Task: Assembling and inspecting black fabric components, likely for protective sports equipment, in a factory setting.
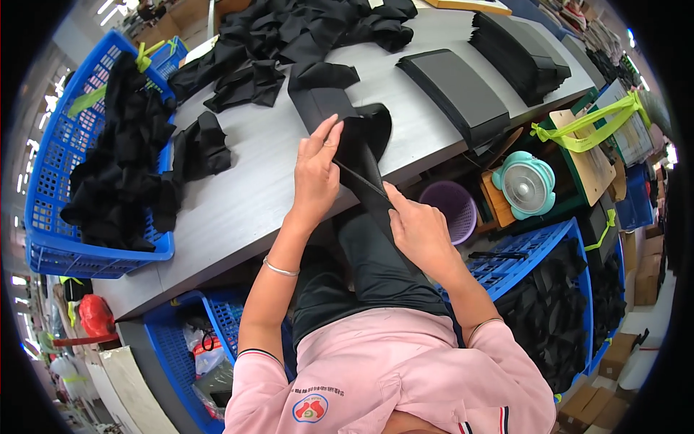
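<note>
A long black fabric piece stretches between my hands, running from the table top over its front edge toward my lap. My left hand pinches its upper part, with the fingertips pressed together on the cloth. Lower and to the right, my right hand grips the piece's edge between thumb and fingers, and a narrow dark edge runs taut from hand to hand. Beyond my left fingers, a flat dark panel lies on the table, with folded black cloth over its far end. My palms hide part of the gripped cloth.
The grey table bears a heap of black pieces and two stacks of dark panels, one nearer. A blue basket of black cloth stands left. At right are a turquoise fan, a purple bin and another blue basket.
</note>
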A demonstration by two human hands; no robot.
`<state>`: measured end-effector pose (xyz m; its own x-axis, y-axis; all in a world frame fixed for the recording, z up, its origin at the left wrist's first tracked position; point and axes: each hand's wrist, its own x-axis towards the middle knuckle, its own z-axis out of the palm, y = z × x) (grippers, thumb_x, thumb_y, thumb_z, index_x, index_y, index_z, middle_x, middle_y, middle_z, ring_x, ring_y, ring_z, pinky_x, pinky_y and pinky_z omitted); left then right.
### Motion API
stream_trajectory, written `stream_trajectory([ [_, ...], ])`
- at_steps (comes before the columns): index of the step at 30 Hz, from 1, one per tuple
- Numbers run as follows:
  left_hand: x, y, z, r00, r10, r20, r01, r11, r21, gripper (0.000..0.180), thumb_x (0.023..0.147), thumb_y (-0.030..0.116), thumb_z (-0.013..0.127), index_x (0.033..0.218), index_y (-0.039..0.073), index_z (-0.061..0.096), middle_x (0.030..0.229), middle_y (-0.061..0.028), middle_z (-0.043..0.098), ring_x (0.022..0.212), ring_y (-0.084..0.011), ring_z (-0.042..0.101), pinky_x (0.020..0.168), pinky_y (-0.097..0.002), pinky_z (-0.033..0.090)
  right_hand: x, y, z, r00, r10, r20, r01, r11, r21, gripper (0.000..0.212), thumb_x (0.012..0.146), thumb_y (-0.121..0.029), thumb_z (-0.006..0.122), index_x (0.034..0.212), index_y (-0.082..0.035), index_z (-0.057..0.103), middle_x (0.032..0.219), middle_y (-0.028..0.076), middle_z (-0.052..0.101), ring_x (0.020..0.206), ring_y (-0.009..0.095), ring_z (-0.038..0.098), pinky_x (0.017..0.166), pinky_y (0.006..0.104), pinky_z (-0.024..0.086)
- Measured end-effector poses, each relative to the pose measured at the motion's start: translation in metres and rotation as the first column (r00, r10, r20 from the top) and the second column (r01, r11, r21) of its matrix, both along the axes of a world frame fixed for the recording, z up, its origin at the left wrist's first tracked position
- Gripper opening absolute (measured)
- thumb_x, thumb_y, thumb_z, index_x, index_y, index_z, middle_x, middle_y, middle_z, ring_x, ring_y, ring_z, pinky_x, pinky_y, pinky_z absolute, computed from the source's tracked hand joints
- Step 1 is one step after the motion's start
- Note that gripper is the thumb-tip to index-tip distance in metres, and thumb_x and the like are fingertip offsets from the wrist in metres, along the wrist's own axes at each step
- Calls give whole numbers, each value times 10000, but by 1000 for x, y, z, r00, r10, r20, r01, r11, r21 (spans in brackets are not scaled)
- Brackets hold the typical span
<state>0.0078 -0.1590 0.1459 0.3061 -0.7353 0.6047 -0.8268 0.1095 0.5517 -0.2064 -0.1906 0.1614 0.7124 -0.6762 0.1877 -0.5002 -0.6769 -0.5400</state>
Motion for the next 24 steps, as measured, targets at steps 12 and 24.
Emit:
stream_trajectory([
  [12, -81, 55, 16, 877, -445, -182, 440, 895, -68, 570, 781, -104, 609, 1332, 44, 606, 1347, -127, 566, 1116, -272, 571, 894, -315, 490, 19, -45, -69, 968, 69, 240, -115, 977, 182, 126, 835, -141, 649, 870, -20, 638, 858, 161, 681, 797, 313, 673, 664, 400, 529],
  [24, -116, 57, -7, 958, 53, -282, -99, 984, -151, 748, 691, 1, 716, 1403, 39, 488, 1403, -158, 463, 1203, -295, 479, 932, -382, 457, 21, -32, -24, 478, -692, 542, -491, 301, 818, 477, 988, -259, 592, 1387, -15, 499, 1316, 115, 595, 1149, 231, 615, 953, 396, 538],
])
